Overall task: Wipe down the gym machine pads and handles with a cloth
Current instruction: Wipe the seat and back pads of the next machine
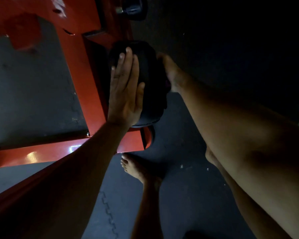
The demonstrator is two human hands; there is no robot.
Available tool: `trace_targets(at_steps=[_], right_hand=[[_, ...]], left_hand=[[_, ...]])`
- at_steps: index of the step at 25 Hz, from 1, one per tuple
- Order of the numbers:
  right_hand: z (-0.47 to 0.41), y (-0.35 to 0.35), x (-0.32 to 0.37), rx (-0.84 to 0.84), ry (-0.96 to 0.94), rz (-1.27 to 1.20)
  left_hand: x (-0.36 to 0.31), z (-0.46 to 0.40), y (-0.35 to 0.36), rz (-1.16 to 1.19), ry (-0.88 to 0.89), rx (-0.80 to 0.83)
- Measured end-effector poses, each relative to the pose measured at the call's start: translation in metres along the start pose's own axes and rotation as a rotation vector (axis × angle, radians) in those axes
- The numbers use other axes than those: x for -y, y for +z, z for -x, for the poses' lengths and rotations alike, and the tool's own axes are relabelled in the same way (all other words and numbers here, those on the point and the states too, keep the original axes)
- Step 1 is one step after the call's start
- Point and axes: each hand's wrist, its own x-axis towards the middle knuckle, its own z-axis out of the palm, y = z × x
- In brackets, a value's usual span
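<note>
The red frame point(79, 66) fills the left of the picture over the dark floor point(179, 195); the black pad point(150, 75) sits at centre. My left hand point(126, 90) lies flat on its left side, fingers point(128, 57) straight, steadying it. My right hand point(171, 71) reaches round the far side; whether it grips a cloth I cannot tell. I should brace firmly and wipe right round the roll.

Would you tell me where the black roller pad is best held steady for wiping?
Hold the black roller pad by its rounded sides, a flat hand from each side. It is a fat cylinder on the red frame; the left hand already presses one flank.
</note>
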Motion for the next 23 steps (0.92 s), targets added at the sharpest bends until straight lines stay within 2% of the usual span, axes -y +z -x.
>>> trace_targets(at_steps=[2, 5, 8, 9, 11, 14, 16, 18, 20, 23], right_hand=[[0.034, -0.007, -0.024, 0.005, 0.033, 0.138], [0.123, -0.017, -0.03, -0.049, 0.134, 0.152], [0.15, -0.072, -0.064, -0.028, 0.155, 0.297], [0.162, -0.082, -0.058, -0.102, 0.157, 0.319], [0.199, -0.099, -0.035, -0.179, 0.141, 0.176], [0.267, -0.114, 0.015, -0.157, 0.039, 0.107], [0.31, -0.114, 0.047, -0.119, -0.039, 0.111], [0.353, -0.108, 0.078, -0.101, -0.108, 0.133], [0.386, -0.103, 0.097, -0.092, -0.165, 0.165], [0.414, -0.096, 0.12, -0.091, -0.267, 0.233]], left_hand=[[0.002, 0.002, -0.006, 0.026, -0.003, 0.035], [0.0, -0.003, -0.01, -0.004, -0.042, 0.082], [-0.019, -0.003, -0.02, -0.078, -0.132, 0.172], [-0.031, -0.003, -0.028, -0.073, -0.166, 0.206], [-0.075, -0.006, -0.054, -0.024, -0.229, 0.239], [-0.17, -0.016, -0.115, 0.085, -0.265, 0.241], [-0.23, -0.029, -0.16, 0.158, -0.175, 0.3], [-0.268, -0.058, -0.219, 0.133, -0.014, 0.352], [-0.269, -0.102, -0.278, 0.001, 0.089, 0.242], [-0.222, -0.173, -0.354, -0.175, -0.02, 0.046]])
